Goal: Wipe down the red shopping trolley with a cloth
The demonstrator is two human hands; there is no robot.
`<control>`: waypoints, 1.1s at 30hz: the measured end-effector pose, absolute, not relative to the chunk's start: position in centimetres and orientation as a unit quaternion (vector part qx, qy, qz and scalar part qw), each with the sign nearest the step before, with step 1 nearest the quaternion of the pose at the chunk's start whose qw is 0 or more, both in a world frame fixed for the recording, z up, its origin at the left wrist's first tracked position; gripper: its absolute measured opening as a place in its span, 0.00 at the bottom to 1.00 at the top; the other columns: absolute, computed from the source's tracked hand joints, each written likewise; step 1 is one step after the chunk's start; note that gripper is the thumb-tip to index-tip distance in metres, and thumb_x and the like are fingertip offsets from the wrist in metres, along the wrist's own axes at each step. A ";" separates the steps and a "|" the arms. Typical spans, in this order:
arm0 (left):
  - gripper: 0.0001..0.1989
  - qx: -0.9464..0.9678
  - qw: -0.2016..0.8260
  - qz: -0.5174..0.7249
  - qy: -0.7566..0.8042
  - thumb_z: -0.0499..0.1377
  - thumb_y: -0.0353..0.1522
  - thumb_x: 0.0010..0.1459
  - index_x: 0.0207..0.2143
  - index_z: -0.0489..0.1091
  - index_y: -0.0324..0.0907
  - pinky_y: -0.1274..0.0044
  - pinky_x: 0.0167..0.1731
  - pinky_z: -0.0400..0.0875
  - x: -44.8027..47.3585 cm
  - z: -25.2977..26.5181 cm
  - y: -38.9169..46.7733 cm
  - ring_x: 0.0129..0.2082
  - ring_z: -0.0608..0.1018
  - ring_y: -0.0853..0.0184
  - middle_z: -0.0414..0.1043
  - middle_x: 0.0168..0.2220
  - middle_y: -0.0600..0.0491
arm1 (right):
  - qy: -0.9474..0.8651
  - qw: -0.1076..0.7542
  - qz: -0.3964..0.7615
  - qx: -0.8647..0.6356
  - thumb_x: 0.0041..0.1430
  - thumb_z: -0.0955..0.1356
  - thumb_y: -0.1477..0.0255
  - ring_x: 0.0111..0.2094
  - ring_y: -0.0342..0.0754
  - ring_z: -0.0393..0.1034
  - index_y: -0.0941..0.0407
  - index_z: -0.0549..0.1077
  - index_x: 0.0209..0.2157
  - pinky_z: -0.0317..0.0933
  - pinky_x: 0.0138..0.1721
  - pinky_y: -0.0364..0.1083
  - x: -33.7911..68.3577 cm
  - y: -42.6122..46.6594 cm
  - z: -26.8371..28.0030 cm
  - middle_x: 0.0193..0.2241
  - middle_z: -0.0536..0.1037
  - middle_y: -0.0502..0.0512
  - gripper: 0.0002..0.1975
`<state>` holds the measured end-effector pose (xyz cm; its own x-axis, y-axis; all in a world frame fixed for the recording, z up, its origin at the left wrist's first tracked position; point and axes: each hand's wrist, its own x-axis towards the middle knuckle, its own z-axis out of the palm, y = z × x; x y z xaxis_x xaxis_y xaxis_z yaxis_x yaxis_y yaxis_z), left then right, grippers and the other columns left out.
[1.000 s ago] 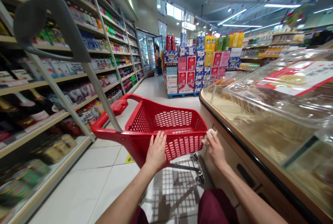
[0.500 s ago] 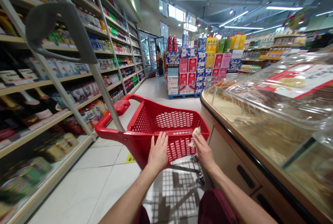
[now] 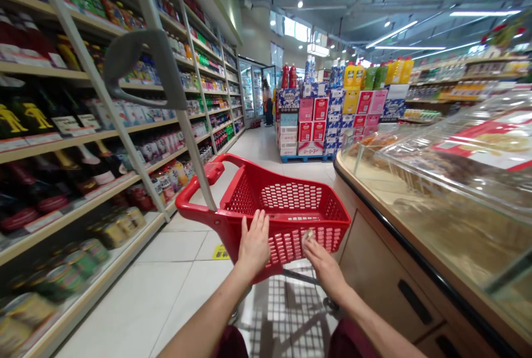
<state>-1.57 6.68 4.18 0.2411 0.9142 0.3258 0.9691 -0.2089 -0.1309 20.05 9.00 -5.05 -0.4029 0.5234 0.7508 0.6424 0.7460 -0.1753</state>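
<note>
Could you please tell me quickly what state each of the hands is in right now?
Left hand: open, resting on the near side of the red perforated plastic cart basket.
Right hand: closed, holding a crumpled whitish cloth-like wad against that side.

Shelves (image 3: pixel 62 144) of bottles (image 3: pixel 95 167) and cans (image 3: pixel 95 250) along the left, glass-door fridges (image 3: pixel 249 83) far back, cartons (image 3: pixel 320 110) stacked on a blue pallet (image 3: pixel 301 158), yellow bottles (image 3: pixel 349 76) on top, clear plastic packages (image 3: pixel 457 142) on the right-hand counter (image 3: pixel 374 269).

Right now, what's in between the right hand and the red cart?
A crumpled pale wad, maybe cloth, lies between the right hand and the near side of the red cart; the head view shows it.
</note>
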 end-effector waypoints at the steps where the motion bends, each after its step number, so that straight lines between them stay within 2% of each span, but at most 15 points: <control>1: 0.31 -0.768 0.163 -0.092 -0.612 0.47 0.28 0.47 0.56 0.51 0.34 0.58 0.56 0.39 -1.9 4.1 6.6 0.60 0.48 0.60 0.48 0.59 0.45 | -0.832 0.426 -0.070 -0.349 0.57 0.57 0.81 0.53 0.48 0.57 0.54 0.66 0.49 0.58 0.51 0.52 19.7 8.9 -4.7 0.49 0.69 0.57 0.20; 5: 0.31 -0.770 0.167 -0.100 -0.607 0.47 0.28 0.46 0.56 0.51 0.34 0.59 0.56 0.39 -2.6 3.7 6.4 0.60 0.46 0.60 0.48 0.59 0.46 | -0.815 0.455 -0.075 -0.350 0.57 0.57 0.80 0.56 0.49 0.52 0.55 0.64 0.51 0.52 0.55 0.54 18.1 9.1 -3.3 0.51 0.66 0.57 0.20; 9: 0.31 -0.771 0.178 -0.105 -0.603 0.47 0.28 0.46 0.56 0.52 0.35 0.59 0.57 0.39 -3.5 3.8 6.0 0.60 0.49 0.60 0.49 0.59 0.46 | -0.847 0.417 -0.066 -0.324 0.58 0.57 0.79 0.52 0.47 0.59 0.53 0.65 0.49 0.62 0.49 0.50 17.0 8.8 -4.8 0.47 0.70 0.55 0.19; 11: 0.30 -0.767 0.187 -0.112 -0.604 0.47 0.28 0.47 0.56 0.52 0.35 0.59 0.57 0.39 -4.1 4.0 5.8 0.60 0.49 0.61 0.49 0.59 0.46 | -0.854 0.409 -0.065 -0.316 0.58 0.57 0.78 0.52 0.48 0.60 0.53 0.65 0.50 0.63 0.47 0.50 16.6 8.6 -5.2 0.47 0.71 0.56 0.19; 16: 0.30 -0.766 0.183 -0.113 -0.606 0.47 0.29 0.47 0.56 0.52 0.34 0.59 0.56 0.40 -4.7 4.3 5.3 0.60 0.48 0.60 0.48 0.59 0.46 | -0.817 0.459 -0.088 -0.338 0.58 0.57 0.79 0.56 0.50 0.52 0.55 0.63 0.52 0.55 0.53 0.55 15.5 8.8 -4.2 0.51 0.66 0.58 0.20; 21: 0.32 -0.777 0.197 -0.110 -0.587 0.47 0.28 0.46 0.56 0.51 0.35 0.59 0.56 0.39 -5.2 4.4 5.0 0.60 0.48 0.60 0.48 0.59 0.46 | -0.857 0.409 -0.078 -0.305 0.58 0.57 0.80 0.50 0.48 0.62 0.54 0.65 0.50 0.64 0.47 0.49 14.6 8.1 -5.0 0.45 0.72 0.57 0.20; 26: 0.32 -0.765 0.210 -0.118 -0.598 0.47 0.28 0.46 0.56 0.50 0.35 0.59 0.57 0.39 -5.9 4.7 4.7 0.60 0.48 0.60 0.48 0.59 0.47 | -0.829 0.457 -0.055 -0.318 0.58 0.57 0.80 0.56 0.49 0.52 0.54 0.59 0.54 0.54 0.54 0.54 13.1 8.7 -2.9 0.53 0.63 0.56 0.22; 31: 0.29 -0.781 0.188 -0.127 -0.582 0.47 0.28 0.48 0.56 0.52 0.37 0.59 0.57 0.38 -6.2 5.0 4.4 0.59 0.51 0.62 0.51 0.59 0.48 | -0.870 0.416 -0.046 -0.259 0.59 0.58 0.77 0.52 0.47 0.59 0.52 0.62 0.52 0.61 0.50 0.49 11.7 8.8 -2.7 0.49 0.68 0.55 0.20; 33: 0.28 -0.783 0.191 -0.152 -0.572 0.48 0.28 0.48 0.55 0.54 0.37 0.60 0.57 0.38 -6.7 5.3 4.1 0.59 0.53 0.62 0.53 0.58 0.48 | -0.870 0.418 -0.046 -0.258 0.59 0.58 0.77 0.53 0.48 0.58 0.53 0.62 0.52 0.59 0.51 0.50 11.1 8.6 -2.0 0.49 0.68 0.56 0.20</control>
